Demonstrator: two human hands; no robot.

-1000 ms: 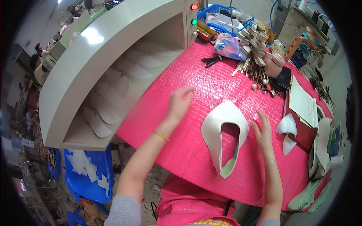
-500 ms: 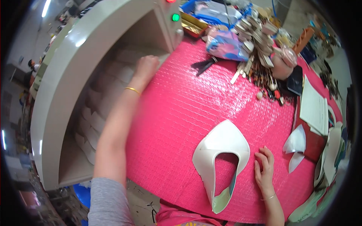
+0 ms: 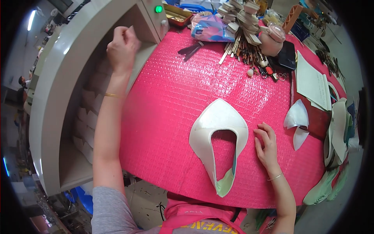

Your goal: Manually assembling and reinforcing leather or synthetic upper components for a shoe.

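My left hand point(image 3: 122, 50) is raised at the mouth of a grey cabinet-like machine point(image 3: 74, 50). Its fingers are curled together; whatever they may pinch cannot be made out. Inside the machine a row of white shoe uppers point(image 3: 89, 117), partly hidden by my forearm, lies along the opening. A white pointed shoe upper point(image 3: 220, 115) with a pale green lining at its heel lies on the pink table mat point(image 3: 167, 128), toe pointing away from me. Just right of it my right hand point(image 3: 267, 146) rests on the mat, fingers loosely bent and apart, holding nothing.
Brushes and pens point(image 3: 249, 50), a tissue pack point(image 3: 212, 29), a black strap piece point(image 3: 191, 50) and a phone point(image 3: 287, 55) crowd the far side. On the right are paper sheets point(image 3: 311, 82), two white cut pieces point(image 3: 298, 115) and stacked uppers point(image 3: 336, 132). A green light point(image 3: 158, 9) glows on the machine.
My left hand has moved up and left, away from the mat's edge, at the machine opening. The view has shifted, while the shoe upper and my right hand keep their places on the mat.
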